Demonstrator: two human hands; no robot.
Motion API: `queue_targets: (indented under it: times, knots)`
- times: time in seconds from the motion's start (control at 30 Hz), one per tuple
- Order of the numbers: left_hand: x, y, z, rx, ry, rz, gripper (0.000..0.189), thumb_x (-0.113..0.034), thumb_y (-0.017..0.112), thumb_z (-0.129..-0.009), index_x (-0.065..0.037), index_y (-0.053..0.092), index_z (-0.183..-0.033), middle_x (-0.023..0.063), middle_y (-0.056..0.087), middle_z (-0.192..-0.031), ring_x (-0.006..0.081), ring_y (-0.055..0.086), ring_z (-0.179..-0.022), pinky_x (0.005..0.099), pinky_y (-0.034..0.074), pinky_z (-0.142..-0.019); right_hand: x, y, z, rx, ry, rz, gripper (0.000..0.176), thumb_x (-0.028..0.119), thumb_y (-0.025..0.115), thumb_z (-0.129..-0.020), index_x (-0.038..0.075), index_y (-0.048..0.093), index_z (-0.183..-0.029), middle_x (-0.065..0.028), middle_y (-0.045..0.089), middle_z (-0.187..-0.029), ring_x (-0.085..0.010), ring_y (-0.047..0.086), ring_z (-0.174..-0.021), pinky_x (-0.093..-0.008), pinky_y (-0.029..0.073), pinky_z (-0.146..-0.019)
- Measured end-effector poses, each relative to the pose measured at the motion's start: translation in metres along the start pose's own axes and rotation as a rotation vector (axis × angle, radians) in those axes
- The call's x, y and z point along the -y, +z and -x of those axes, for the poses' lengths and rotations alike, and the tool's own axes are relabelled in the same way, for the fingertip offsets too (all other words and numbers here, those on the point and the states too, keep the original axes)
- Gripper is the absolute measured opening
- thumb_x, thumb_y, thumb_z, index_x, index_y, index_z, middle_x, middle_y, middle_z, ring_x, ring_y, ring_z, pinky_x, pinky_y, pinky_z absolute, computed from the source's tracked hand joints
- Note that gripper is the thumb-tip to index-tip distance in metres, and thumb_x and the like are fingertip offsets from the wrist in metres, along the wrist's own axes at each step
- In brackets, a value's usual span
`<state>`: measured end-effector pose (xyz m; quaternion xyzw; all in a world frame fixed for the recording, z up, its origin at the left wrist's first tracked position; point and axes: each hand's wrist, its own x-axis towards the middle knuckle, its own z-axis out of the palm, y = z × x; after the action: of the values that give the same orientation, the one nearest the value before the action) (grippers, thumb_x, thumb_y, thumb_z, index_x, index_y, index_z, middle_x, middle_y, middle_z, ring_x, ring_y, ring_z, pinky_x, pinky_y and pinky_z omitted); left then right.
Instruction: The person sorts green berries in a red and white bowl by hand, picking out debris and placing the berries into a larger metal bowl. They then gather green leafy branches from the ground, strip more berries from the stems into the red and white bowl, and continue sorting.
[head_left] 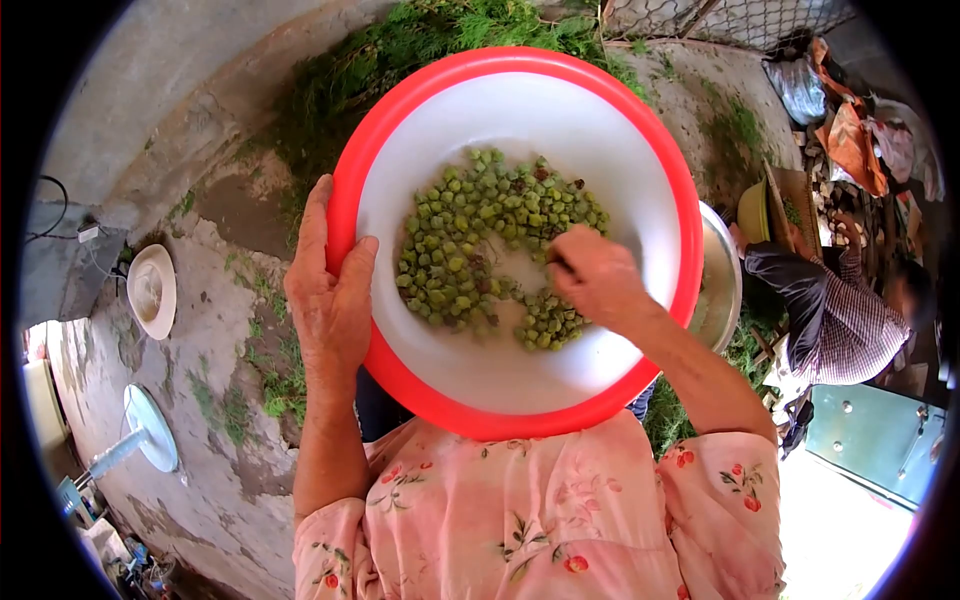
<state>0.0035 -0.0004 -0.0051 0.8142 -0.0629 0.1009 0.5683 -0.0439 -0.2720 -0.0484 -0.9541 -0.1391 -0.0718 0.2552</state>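
**One basin (515,60) at your front, green pods (450,210) too many to count**

You have two hands at work on a single basin, white inside with a wide red rim. Your left hand (330,290) is closed on the rim at the left, its thumb lying over the top edge and its fingers passing to the outer side. Your right hand (595,270) reaches inside, fingers curled inward among the pods; you cannot tell from this angle whether they pinch anything.

The pods lie in one loose spread across the basin's floor, thickest to the left and top, with one smaller cluster below your right hand. Between them shows one bare whitish patch. A few dark brown bits sit among the green near the upper right of the spread.

The basin is in front of your one pink floral shirt (470,520), above your lap. Just beyond its right rim you have one metal basin (727,290), partly covered. On the ground to your left are one pale hat (152,290) and one light-blue round stand (150,435). Cut greenery (365,65) lies past the far rim. To your right is one other person (855,330) in a checked shirt, one hand near a yellowish bowl (752,212).
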Motion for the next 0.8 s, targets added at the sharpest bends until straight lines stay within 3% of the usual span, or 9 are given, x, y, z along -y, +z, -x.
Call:
queue_targets:
  times: [0.17, 0.23, 0.3, 0.33, 0.43, 0.5, 0.57, 0.63, 0.8]
  knots:
    - [-0.001, 0.002, 0.000, -0.007, 0.008, 0.030, 0.054, 0.001, 0.055, -0.084, 0.001, 0.041, -0.137, 0.0168, 0.054, -0.128, 0.0194, 0.055, -0.111, 0.0303, 0.042, -0.095, -0.003, -0.098, 0.026, -0.337, 0.393, -0.026, 0.009, 0.003, 0.063, -0.081, 0.002, 0.060, -0.089, -0.0086, 0.060, -0.079, -0.0191, 0.058, -0.064, -0.0306, 0.048, -0.059]
    - [-0.002, 0.002, 0.000, 0.000, -0.003, 0.045, 0.054, 0.001, 0.055, -0.084, 0.001, 0.040, -0.137, 0.0165, 0.055, -0.127, 0.0188, 0.055, -0.110, 0.0298, 0.042, -0.095, -0.043, -0.111, 0.052, -0.570, 0.439, 0.012, 0.009, 0.000, 0.062, -0.081, 0.000, 0.061, -0.089, -0.0081, 0.060, -0.080, -0.0170, 0.058, -0.067, -0.0293, 0.047, -0.061]
    - [-0.006, 0.002, 0.000, 0.012, -0.044, 0.055, 0.055, 0.001, 0.053, -0.084, 0.001, 0.040, -0.138, 0.0138, 0.053, -0.129, 0.0174, 0.052, -0.113, 0.0289, 0.040, -0.097, -0.068, -0.119, 0.073, -0.574, 0.494, 0.141, 0.009, -0.002, 0.061, -0.080, -0.002, 0.060, -0.090, -0.0114, 0.061, -0.089, -0.0186, 0.059, -0.076, -0.0291, 0.047, -0.066]
    - [-0.008, 0.002, 0.000, 0.016, -0.065, 0.058, 0.055, 0.001, 0.052, -0.084, 0.001, 0.040, -0.138, 0.0125, 0.052, -0.130, 0.0166, 0.051, -0.115, 0.0284, 0.038, -0.098, -0.075, -0.127, 0.081, -0.374, 0.569, 0.224, 0.015, -0.003, 0.060, -0.080, -0.002, 0.062, -0.094, -0.0141, 0.060, -0.100, -0.0209, 0.060, -0.088, -0.0297, 0.047, -0.075]
    - [-0.004, 0.001, -0.001, 0.013, -0.032, 0.028, 0.054, 0.001, 0.054, -0.084, 0.002, 0.040, -0.137, 0.0162, 0.056, -0.125, 0.0178, 0.055, -0.108, 0.0295, 0.043, -0.093, -0.075, -0.116, 0.080, -0.425, 0.360, 0.363, 0.019, -0.003, 0.060, -0.080, -0.002, 0.063, -0.099, -0.0152, 0.059, -0.107, -0.0241, 0.060, -0.095, -0.0311, 0.048, -0.081]
    - [0.001, 0.002, -0.001, 0.004, 0.006, -0.001, 0.055, 0.001, 0.054, -0.084, 0.001, 0.040, -0.137, 0.0163, 0.056, -0.124, 0.0176, 0.056, -0.107, 0.0296, 0.043, -0.093, -0.049, -0.109, 0.061, -0.531, 0.451, 0.067, 0.018, -0.002, 0.059, -0.082, -0.002, 0.064, -0.098, -0.0143, 0.061, -0.106, -0.0239, 0.062, -0.090, -0.0312, 0.049, -0.080]
    - [0.000, 0.002, -0.003, 0.006, 0.012, -0.015, 0.055, 0.002, 0.054, -0.084, 0.001, 0.040, -0.137, 0.0164, 0.057, -0.123, 0.0177, 0.056, -0.107, 0.0296, 0.043, -0.092, -0.022, -0.098, 0.036, -0.472, 0.341, -0.036, 0.019, -0.003, 0.057, -0.083, -0.001, 0.064, -0.100, -0.0139, 0.062, -0.102, -0.0221, 0.063, -0.084, -0.0297, 0.049, -0.077]
    - [-0.004, 0.002, -0.002, 0.013, -0.022, -0.016, 0.056, 0.002, 0.055, -0.084, 0.000, 0.040, -0.137, 0.0164, 0.057, -0.123, 0.0180, 0.057, -0.106, 0.0297, 0.044, -0.092, -0.009, -0.072, 0.014, -0.301, 0.313, -0.168, 0.023, 0.001, 0.058, -0.084, 0.001, 0.061, -0.107, -0.0147, 0.063, -0.101, -0.0250, 0.062, -0.092, -0.0332, 0.049, -0.083]
    - [0.000, 0.002, 0.000, 0.002, -0.014, -0.012, 0.056, 0.001, 0.056, -0.083, -0.001, 0.040, -0.138, 0.0173, 0.057, -0.123, 0.0198, 0.058, -0.106, 0.0307, 0.044, -0.092, 0.015, -0.002, -0.024, 0.130, -0.019, 0.106, 0.047, 0.005, 0.066, -0.076, 0.006, 0.053, -0.121, -0.0219, 0.043, -0.134, -0.0389, 0.044, -0.123, -0.0437, 0.041, -0.100]
